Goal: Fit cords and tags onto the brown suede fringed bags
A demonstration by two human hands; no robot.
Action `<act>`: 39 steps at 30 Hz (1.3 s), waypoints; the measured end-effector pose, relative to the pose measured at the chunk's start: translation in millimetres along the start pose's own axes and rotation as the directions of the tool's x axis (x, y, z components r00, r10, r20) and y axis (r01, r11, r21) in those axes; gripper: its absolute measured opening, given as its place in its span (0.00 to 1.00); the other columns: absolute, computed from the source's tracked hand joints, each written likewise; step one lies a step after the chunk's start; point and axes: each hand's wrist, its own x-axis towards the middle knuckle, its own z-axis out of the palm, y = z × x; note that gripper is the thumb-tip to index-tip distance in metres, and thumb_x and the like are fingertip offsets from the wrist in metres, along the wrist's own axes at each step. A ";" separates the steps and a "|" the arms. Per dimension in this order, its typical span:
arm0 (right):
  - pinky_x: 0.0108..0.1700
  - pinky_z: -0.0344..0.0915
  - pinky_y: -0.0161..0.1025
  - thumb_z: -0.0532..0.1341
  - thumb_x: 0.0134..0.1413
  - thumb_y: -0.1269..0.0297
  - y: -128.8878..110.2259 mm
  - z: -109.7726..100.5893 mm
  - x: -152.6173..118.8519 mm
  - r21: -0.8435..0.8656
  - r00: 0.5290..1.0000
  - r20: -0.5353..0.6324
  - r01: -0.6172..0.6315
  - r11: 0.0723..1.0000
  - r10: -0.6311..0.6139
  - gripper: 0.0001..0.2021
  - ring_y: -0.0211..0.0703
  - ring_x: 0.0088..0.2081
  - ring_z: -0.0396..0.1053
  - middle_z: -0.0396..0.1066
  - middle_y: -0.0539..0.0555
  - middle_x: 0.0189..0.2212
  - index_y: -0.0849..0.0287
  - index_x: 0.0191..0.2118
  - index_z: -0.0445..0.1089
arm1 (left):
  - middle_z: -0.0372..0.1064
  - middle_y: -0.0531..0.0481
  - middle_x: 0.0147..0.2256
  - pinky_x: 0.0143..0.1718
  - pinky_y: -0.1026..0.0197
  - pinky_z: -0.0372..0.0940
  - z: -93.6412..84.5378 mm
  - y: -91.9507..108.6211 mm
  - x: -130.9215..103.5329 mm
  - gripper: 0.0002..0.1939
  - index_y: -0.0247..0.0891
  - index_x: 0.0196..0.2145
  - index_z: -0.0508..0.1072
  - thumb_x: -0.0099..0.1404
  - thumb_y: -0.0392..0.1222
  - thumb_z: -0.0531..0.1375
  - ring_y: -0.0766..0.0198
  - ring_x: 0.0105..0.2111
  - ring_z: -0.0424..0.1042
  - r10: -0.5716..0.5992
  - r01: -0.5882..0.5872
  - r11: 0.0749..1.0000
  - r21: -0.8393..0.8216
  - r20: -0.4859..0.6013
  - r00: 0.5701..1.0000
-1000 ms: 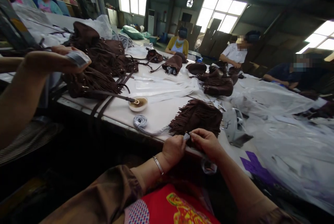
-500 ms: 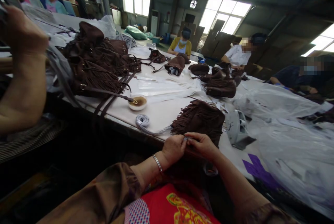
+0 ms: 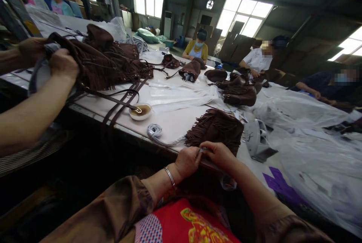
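Observation:
At the table's near edge, my left hand [image 3: 187, 162] is closed in a pinch, with a bracelet on its wrist. My right hand [image 3: 219, 155] pinches close against it. Between the fingertips shows a small grey strip [image 3: 201, 150], held by both hands; most of it is covered. Just beyond my hands lies a dark brown fringed bag [image 3: 217, 128], its near side partly hidden by them. To its left a coil of grey cord [image 3: 154, 131] rests on the table, and its tail runs toward the bag. Whether the strip belongs to that cord is not visible.
At left, a co-worker's hands [image 3: 63, 63] hold a brown fringed bag [image 3: 96, 60] beside a pile. A strap's buckle rests on a small bowl [image 3: 140, 111]. Right of my bag stand a grey tape dispenser [image 3: 256, 139], purple pieces [image 3: 283, 186] and plastic sheeting [image 3: 313, 160].
The co-worker's hands at left have come onto a brown bag and lifted its near end. The bowl and the strap buckle on it have shifted left. My hands stay almost in place.

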 end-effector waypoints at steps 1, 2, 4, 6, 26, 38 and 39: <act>0.41 0.64 0.39 0.59 0.58 0.62 -1.5 -2.5 -0.4 -0.072 1.000 0.010 -0.002 0.997 0.003 0.12 0.47 0.40 0.75 0.79 0.51 0.38 0.48 0.46 0.75 | 0.75 0.46 0.32 0.36 0.59 0.67 0.0 0.3 -0.1 0.10 0.36 0.35 0.72 0.71 0.39 0.52 0.59 0.33 0.74 0.005 -0.005 1.000 0.000 -0.004 1.000; 0.39 0.63 0.38 0.59 0.58 0.62 -3.0 -4.8 -0.7 -0.149 1.000 0.020 -0.002 0.989 0.005 0.12 0.46 0.39 0.75 0.79 0.51 0.37 0.47 0.46 0.75 | 0.75 0.46 0.32 0.35 0.60 0.67 -0.1 0.6 -0.1 0.11 0.36 0.35 0.72 0.71 0.39 0.52 0.60 0.33 0.74 0.008 -0.008 1.000 0.001 -0.009 1.000; 0.36 0.60 0.37 0.60 0.58 0.61 -5.9 -7.8 -1.1 -0.301 0.999 0.043 0.015 0.953 -0.003 0.12 0.47 0.38 0.75 0.79 0.50 0.35 0.46 0.48 0.73 | 0.74 0.46 0.31 0.35 0.60 0.66 -0.6 1.3 -0.2 0.12 0.36 0.33 0.71 0.72 0.40 0.51 0.60 0.32 0.74 0.015 -0.015 1.000 0.003 -0.018 1.000; 0.33 0.57 0.36 0.61 0.57 0.60 -8.3 -8.3 -1.2 -0.421 0.997 0.068 0.046 0.906 -0.019 0.13 0.47 0.37 0.75 0.78 0.51 0.34 0.46 0.48 0.71 | 0.74 0.47 0.30 0.34 0.61 0.65 -1.7 1.7 -0.1 0.14 0.36 0.32 0.71 0.73 0.41 0.50 0.61 0.31 0.73 0.026 -0.025 1.000 0.007 -0.023 0.999; 0.30 0.49 0.37 0.54 0.61 0.72 1.6 -45.0 -0.5 -0.540 0.892 0.320 0.448 0.713 -0.318 0.25 0.38 0.30 0.66 0.67 0.51 0.35 0.39 0.60 0.63 | 0.70 0.48 0.26 0.29 0.62 0.66 1.6 -1.4 -7.6 0.11 0.36 0.34 0.69 0.73 0.40 0.50 0.63 0.26 0.71 0.188 -0.175 0.978 0.115 -0.116 0.975; 0.33 0.52 0.37 0.56 0.60 0.72 -13.3 -48.3 7.5 -0.535 0.859 0.373 0.508 0.675 -0.351 0.21 0.40 0.33 0.67 0.68 0.52 0.34 0.45 0.55 0.69 | 0.71 0.47 0.29 0.31 0.61 0.69 -8.3 -4.2 -4.9 0.15 0.31 0.50 0.69 0.70 0.33 0.49 0.62 0.29 0.71 0.368 -0.377 0.906 0.192 0.080 0.926; 0.34 0.53 0.38 0.56 0.60 0.71 -18.5 -50.5 9.1 -0.538 0.848 0.384 0.527 0.658 -0.366 0.18 0.41 0.33 0.67 0.69 0.53 0.35 0.47 0.54 0.70 | 0.71 0.46 0.30 0.31 0.60 0.69 -8.3 -4.5 -4.6 0.14 0.32 0.49 0.69 0.70 0.32 0.49 0.62 0.29 0.72 0.378 -0.389 0.899 0.200 0.092 0.921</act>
